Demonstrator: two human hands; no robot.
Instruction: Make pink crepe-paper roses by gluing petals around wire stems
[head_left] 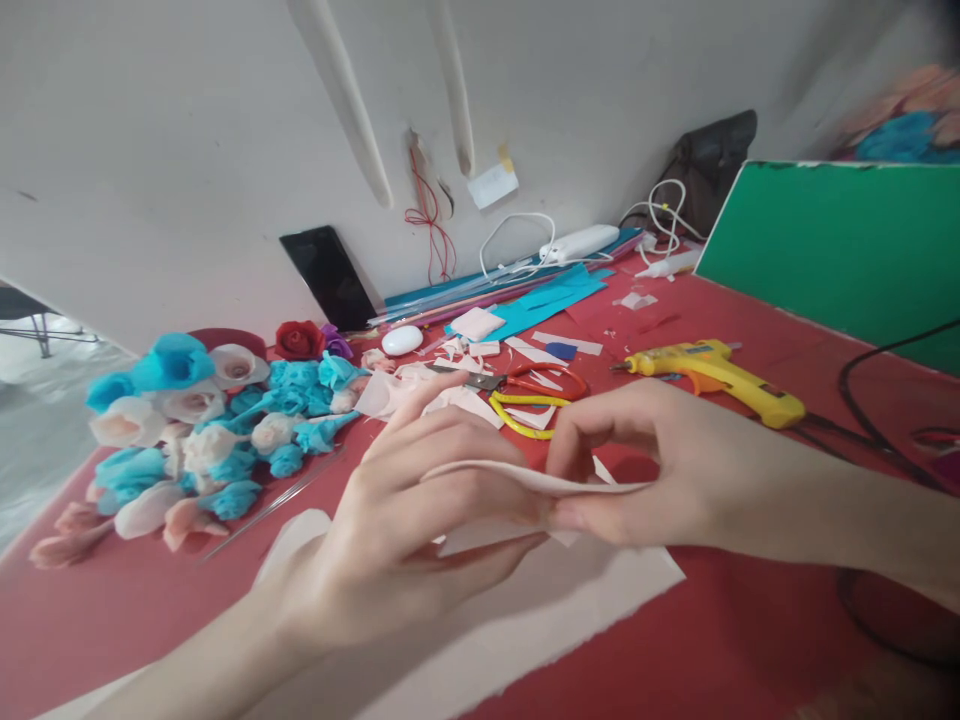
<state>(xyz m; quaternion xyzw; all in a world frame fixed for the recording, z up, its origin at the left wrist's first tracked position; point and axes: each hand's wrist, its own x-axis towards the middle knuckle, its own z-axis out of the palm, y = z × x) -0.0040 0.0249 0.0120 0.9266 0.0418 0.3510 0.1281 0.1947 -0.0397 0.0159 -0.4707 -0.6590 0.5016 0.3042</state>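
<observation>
Over the red tabletop (735,640): left hand (412,520) loosely curled, right hand (697,480) pinched closed, both holding a thin pale-pink paper-like piece (536,480). I'm likely shaping its edge; next calls for light, even pressure.

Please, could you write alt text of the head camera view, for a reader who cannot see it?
A person's left hand and right hand hold a thin pale piece above a red table. Blue, white and peach flowers cluster at left; scissors lie beyond the hands, with a yellow glue gun at right.
</observation>
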